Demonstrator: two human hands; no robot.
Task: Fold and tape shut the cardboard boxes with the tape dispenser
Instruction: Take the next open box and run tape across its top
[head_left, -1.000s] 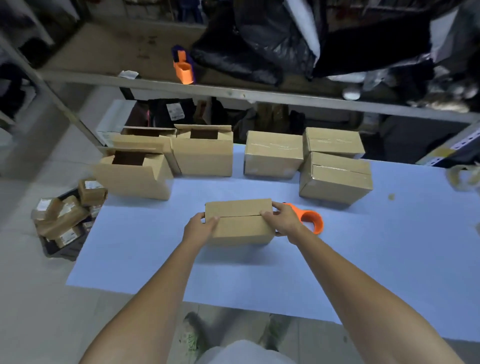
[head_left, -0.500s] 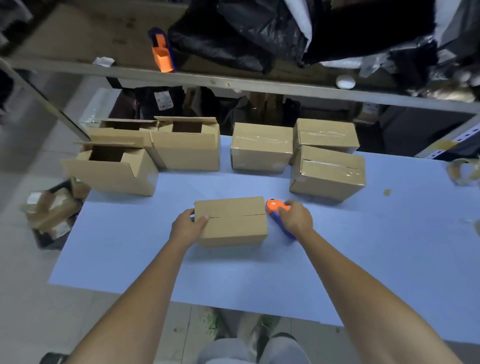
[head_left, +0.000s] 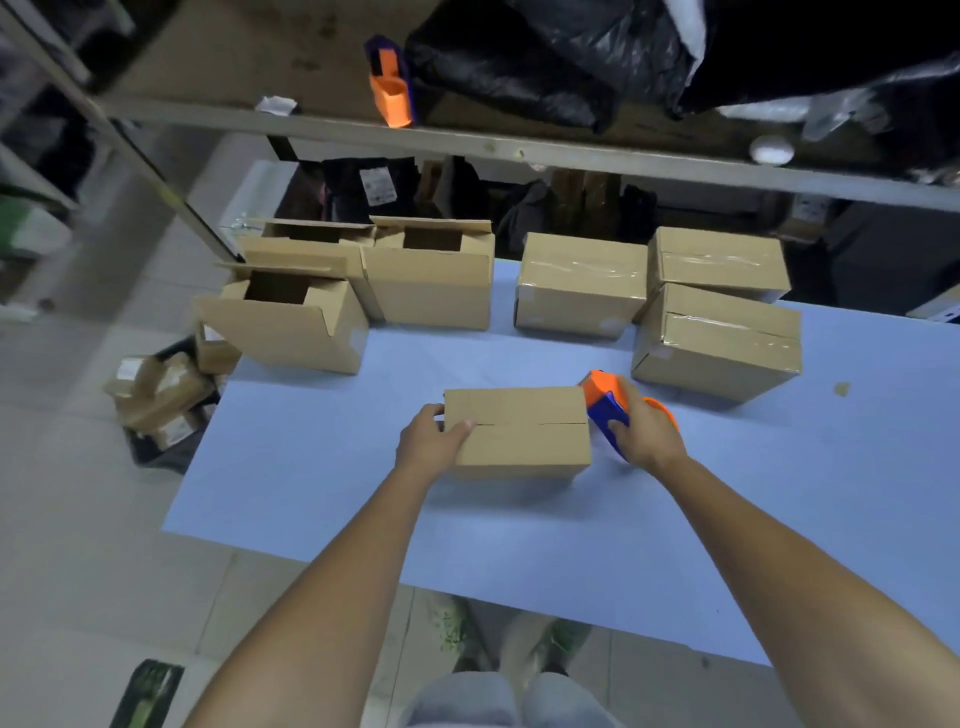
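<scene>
- The left hand (head_left: 431, 441) holds the folded cardboard box (head_left: 519, 441); the right hand (head_left: 649, 431) grips the tape dispenser (head_left: 605, 410) beside it.
- Next, probably: pull tape along the closed seam (head_left: 524, 424).

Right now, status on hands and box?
Left hand holds box end. Right hand grips dispenser beside it. Flaps folded, untaped. Nothing in the way.

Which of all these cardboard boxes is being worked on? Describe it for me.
On the blue table, look nearer than the back row of boxes. One box lies alone between the left hand and the right hand, which grips the tape dispenser. Its flaps are folded shut with a bare seam; the others are open or shiny with tape.
</scene>
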